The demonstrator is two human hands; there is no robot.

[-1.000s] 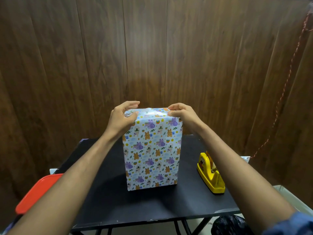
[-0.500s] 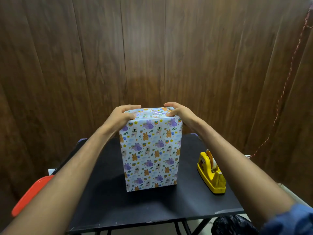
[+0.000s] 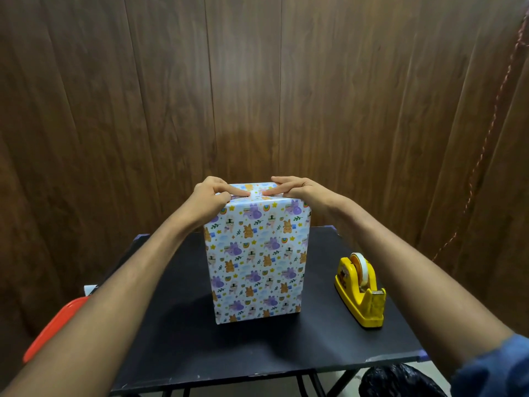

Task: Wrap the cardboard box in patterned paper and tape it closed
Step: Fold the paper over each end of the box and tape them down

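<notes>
Both hands pressing on top of the wrapped box, thumbs extended along the top fold

Left hand point(image 3: 210, 197) at the box's top left edge: thumb straight, pressing flat on the paper, other fingers curled at the corner; whether they pinch paper cannot be told. Right hand point(image 3: 297, 190) at the top right edge: thumb likewise pressing inward, its tip just short of the left thumb, fingers bent over the far edge. Wrapped box point(image 3: 257, 253) stands upright, fully covered in patterned paper, near the middle of the black table point(image 3: 177, 339). Yellow tape dispenser point(image 3: 361, 290) sits right of the box, apart from it. Orange-red lid point(image 3: 51, 328) lies left of the box, beyond the table edge. Wood-panel wall point(image 3: 257, 96) stands behind the box
</notes>
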